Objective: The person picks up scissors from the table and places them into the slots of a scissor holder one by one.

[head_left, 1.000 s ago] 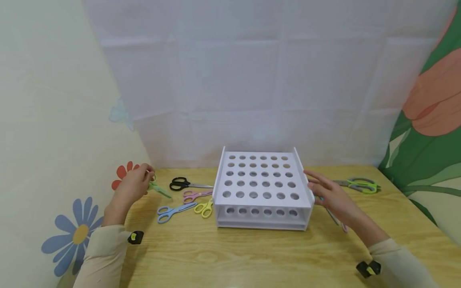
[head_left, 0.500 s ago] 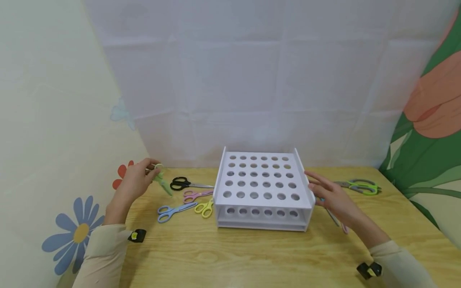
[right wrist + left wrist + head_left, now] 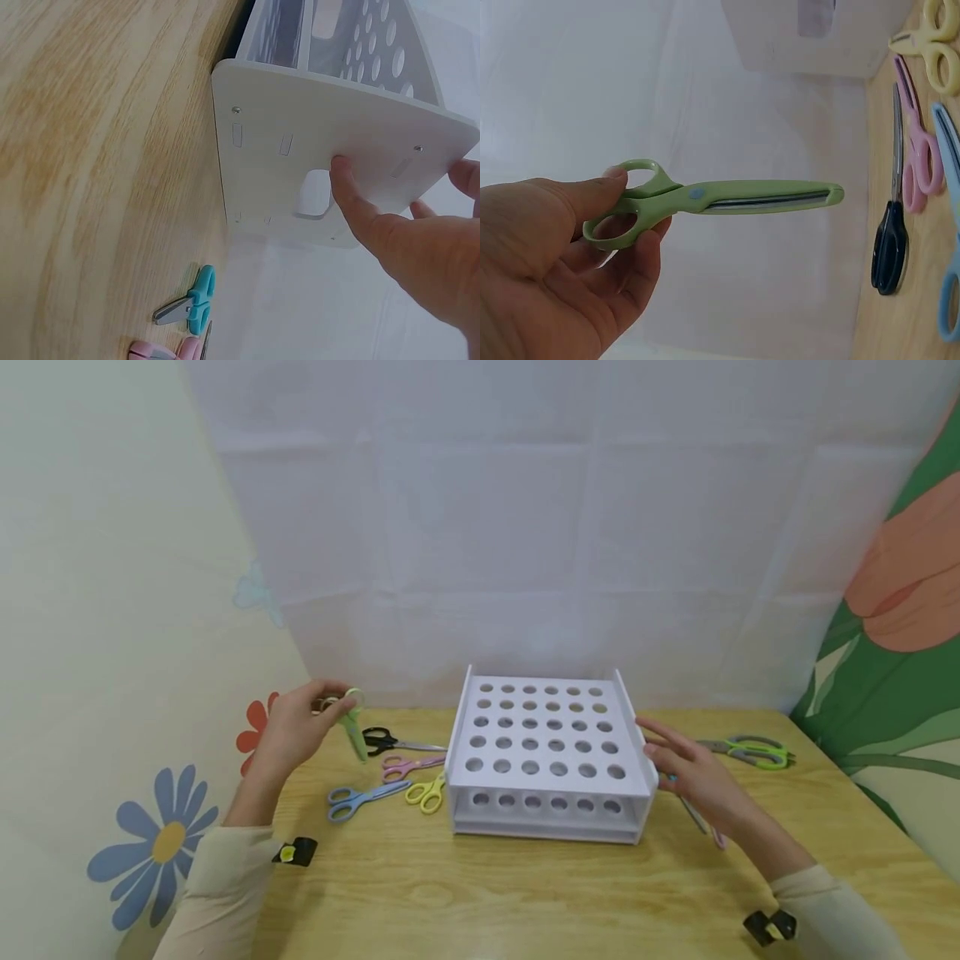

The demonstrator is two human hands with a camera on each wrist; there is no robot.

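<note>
Green scissors pinched by left hand may slip if grip slackens; right hand, fingers spread, touches rack.

No lettering, numbers or brand names — nothing legible anywhere.
</note>
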